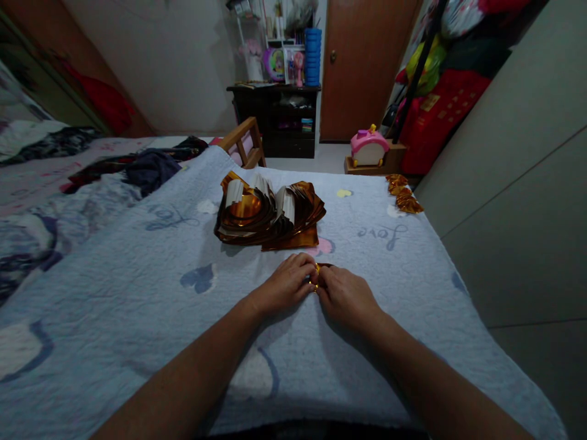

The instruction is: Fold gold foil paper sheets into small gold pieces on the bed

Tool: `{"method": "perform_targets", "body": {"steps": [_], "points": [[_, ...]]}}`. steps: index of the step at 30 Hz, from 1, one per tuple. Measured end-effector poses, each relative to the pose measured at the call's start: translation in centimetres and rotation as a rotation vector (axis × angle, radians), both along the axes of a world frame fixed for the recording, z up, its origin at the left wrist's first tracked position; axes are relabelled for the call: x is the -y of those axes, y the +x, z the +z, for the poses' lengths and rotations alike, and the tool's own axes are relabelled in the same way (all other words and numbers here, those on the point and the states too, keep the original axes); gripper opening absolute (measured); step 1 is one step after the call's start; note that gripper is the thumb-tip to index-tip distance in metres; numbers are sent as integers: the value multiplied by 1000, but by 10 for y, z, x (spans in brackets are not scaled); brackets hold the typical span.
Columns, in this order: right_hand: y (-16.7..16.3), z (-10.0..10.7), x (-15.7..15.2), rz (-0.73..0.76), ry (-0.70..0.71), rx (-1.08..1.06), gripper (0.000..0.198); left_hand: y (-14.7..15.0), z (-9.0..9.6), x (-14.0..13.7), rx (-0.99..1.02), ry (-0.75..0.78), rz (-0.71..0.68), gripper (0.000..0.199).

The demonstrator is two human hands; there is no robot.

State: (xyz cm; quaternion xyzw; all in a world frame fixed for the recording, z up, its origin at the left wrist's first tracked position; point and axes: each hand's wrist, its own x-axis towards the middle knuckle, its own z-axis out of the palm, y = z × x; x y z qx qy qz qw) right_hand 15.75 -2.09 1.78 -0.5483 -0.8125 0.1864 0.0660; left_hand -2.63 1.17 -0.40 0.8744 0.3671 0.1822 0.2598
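Note:
My left hand (288,281) and my right hand (347,292) meet over the blue bedcover, fingers closed. Between them they pinch a small piece of shiny gold foil (317,269), mostly covered by my fingers. Just beyond my hands lies a curled stack of amber-gold foil sheets (246,208) with whitish backs. One flat gold sheet (293,239) sticks out beneath the stack toward me. Near the far right edge of the cover sit several crumpled gold foil pieces (404,197) in a row.
The blue bedcover (137,305) with hearts and lettering spreads under everything. Clothes (151,171) are heaped at the left. A wooden chair (245,143) stands behind the far edge. A pink toy case (368,148) and a red box (443,116) are at the back right, beside a pale cabinet (518,183).

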Motion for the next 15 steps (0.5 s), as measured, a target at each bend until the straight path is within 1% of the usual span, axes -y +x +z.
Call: {"method": "perform_targets", "body": {"steps": [7, 15], "points": [[6, 4, 1, -12, -3, 81, 27, 0, 1, 0, -27, 2, -9, 3], [23, 11, -3, -65, -61, 187, 38, -1, -1, 0, 2, -14, -7, 9]]}}
